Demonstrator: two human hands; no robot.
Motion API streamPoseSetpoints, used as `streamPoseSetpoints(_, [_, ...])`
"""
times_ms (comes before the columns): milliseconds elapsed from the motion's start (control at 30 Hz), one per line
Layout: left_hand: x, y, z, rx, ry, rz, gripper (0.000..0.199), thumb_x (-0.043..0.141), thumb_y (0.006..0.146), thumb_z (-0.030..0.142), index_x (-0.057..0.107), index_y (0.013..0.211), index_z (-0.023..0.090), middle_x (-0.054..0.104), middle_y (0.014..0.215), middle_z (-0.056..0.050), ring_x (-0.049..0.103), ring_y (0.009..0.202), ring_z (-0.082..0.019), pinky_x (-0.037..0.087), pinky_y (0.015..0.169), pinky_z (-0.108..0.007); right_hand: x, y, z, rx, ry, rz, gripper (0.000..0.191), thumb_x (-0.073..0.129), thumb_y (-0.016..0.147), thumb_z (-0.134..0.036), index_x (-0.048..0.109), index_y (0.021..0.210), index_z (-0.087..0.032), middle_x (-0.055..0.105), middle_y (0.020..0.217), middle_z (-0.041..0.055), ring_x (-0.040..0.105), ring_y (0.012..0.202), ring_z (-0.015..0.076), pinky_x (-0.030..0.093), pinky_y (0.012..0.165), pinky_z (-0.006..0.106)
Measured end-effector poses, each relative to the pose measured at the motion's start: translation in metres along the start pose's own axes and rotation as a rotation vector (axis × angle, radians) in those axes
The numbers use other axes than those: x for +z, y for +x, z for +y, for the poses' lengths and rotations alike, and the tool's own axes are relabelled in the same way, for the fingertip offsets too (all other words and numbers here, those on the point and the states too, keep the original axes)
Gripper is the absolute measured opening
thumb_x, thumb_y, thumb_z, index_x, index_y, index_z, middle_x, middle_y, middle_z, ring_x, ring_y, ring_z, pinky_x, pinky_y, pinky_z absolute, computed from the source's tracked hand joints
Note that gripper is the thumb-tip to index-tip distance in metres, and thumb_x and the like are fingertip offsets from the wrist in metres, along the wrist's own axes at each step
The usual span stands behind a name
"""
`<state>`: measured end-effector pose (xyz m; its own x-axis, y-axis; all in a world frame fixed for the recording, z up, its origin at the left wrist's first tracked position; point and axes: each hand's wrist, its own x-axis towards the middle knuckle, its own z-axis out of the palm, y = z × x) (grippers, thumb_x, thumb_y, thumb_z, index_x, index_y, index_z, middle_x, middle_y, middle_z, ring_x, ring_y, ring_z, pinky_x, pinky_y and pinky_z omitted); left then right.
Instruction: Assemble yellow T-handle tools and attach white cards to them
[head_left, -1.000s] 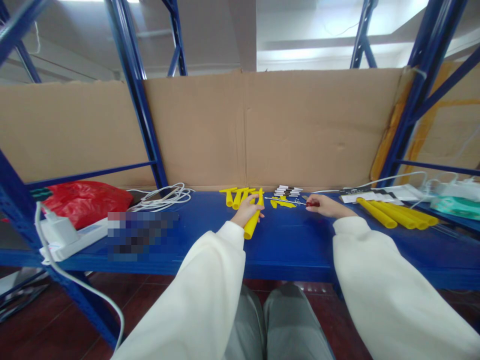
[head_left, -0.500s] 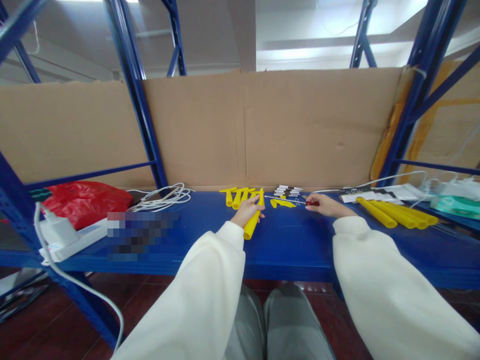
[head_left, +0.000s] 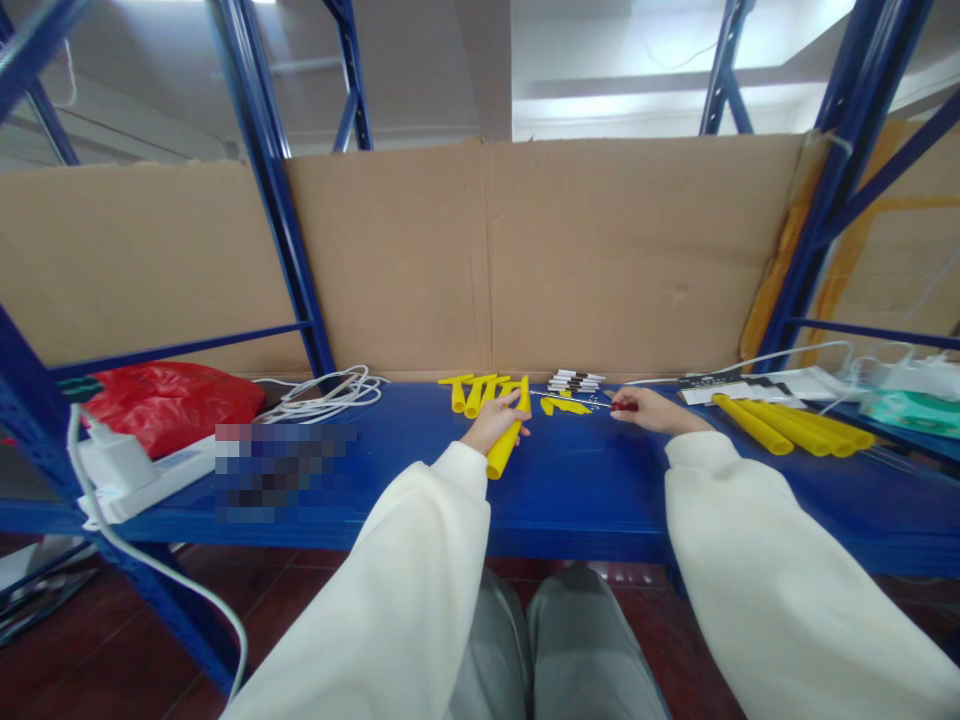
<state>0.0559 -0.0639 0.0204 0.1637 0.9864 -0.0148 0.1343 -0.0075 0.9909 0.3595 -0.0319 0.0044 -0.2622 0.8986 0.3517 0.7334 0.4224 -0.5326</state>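
Note:
My left hand [head_left: 495,420] is closed around a yellow tapered tube [head_left: 504,455], its wide end toward me. In my right hand [head_left: 641,411] is the red handle of a screwdriver [head_left: 624,407]. Its thin metal shaft points left and its tip meets the upper part of the yellow tube. Small yellow pieces [head_left: 564,404] lie on the blue shelf [head_left: 577,480] just behind the shaft. Several yellow T-shaped tube assemblies [head_left: 472,398] lie beyond my left hand. A stack of black-and-white parts [head_left: 575,381] sits near the back.
Several loose yellow tubes [head_left: 787,430] lie at the right beside flat white packets [head_left: 780,387]. At the left are a white power strip [head_left: 169,482], a red plastic bag [head_left: 176,400] and a coiled white cable [head_left: 330,395]. Cardboard [head_left: 600,250] closes the back; blue posts [head_left: 274,190] frame it.

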Motion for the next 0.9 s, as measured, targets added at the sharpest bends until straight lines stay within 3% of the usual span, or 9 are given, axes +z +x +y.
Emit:
streamPoseSetpoints(267, [0.001, -0.006, 0.003, -0.005, 0.084, 0.032, 0.073, 0.061, 0.086, 0.004, 0.042, 0.155, 0.016, 0.072, 0.088, -0.012, 0.063, 0.055, -0.013, 0.045, 0.040, -0.017, -0.005, -0.003, -0.011, 0.035, -0.032, -0.060, 0.046, 0.066, 0.066, -0.066, 0.064, 0.075, -0.021, 0.070, 0.076, 0.0075, 0.063, 0.073, 0.0234, 0.051, 0.073, 0.037])
streamPoseSetpoints(467, [-0.001, -0.005, 0.001, 0.011, 0.042, 0.056, 0.073, 0.067, 0.084, 0.006, 0.045, 0.153, 0.014, 0.074, 0.098, -0.015, 0.069, 0.061, -0.016, 0.047, 0.041, -0.017, -0.011, -0.015, -0.029, 0.091, 0.028, -0.218, 0.059, 0.059, 0.069, -0.078, 0.065, 0.073, -0.020, 0.066, 0.066, 0.0063, 0.057, 0.058, 0.0180, 0.046, 0.058, 0.032])
streamPoseSetpoints(567, [-0.003, -0.003, 0.000, 0.007, 0.043, 0.065, 0.073, 0.069, 0.084, 0.008, 0.045, 0.153, 0.014, 0.075, 0.096, -0.015, 0.069, 0.059, -0.016, 0.047, 0.042, -0.018, -0.011, -0.020, -0.037, 0.113, 0.031, -0.233, 0.063, 0.053, 0.073, -0.083, 0.062, 0.070, -0.021, 0.060, 0.058, 0.0039, 0.051, 0.051, 0.0160, 0.040, 0.051, 0.030])
streamPoseSetpoints(667, [-0.004, -0.003, 0.001, 0.000, 0.053, 0.076, 0.071, 0.067, 0.085, 0.007, 0.045, 0.153, 0.015, 0.076, 0.095, -0.015, 0.067, 0.055, -0.014, 0.047, 0.042, -0.017, -0.006, -0.020, -0.038, 0.096, 0.062, -0.175, 0.062, 0.056, 0.071, -0.084, 0.058, 0.072, -0.022, 0.057, 0.057, 0.0010, 0.049, 0.050, 0.0147, 0.038, 0.050, 0.030])
streamPoseSetpoints(833, [-0.001, -0.009, 0.007, -0.018, 0.068, 0.088, 0.070, 0.059, 0.087, 0.002, 0.043, 0.153, 0.015, 0.076, 0.104, -0.015, 0.063, 0.053, -0.010, 0.045, 0.042, -0.016, 0.007, -0.012, -0.028, 0.013, 0.082, 0.043, 0.067, 0.074, 0.049, -0.081, 0.044, 0.070, -0.025, 0.053, 0.059, -0.0034, 0.049, 0.057, 0.0146, 0.040, 0.054, 0.029])
streamPoseSetpoints(900, [0.000, -0.010, 0.008, -0.028, 0.059, 0.095, 0.070, 0.059, 0.087, 0.001, 0.043, 0.154, 0.015, 0.075, 0.103, -0.014, 0.059, 0.049, -0.008, 0.044, 0.040, -0.016, 0.008, -0.010, -0.026, 0.001, 0.065, 0.074, 0.065, 0.073, 0.051, -0.080, 0.043, 0.069, -0.025, 0.054, 0.059, -0.0027, 0.050, 0.057, 0.0155, 0.040, 0.054, 0.029])
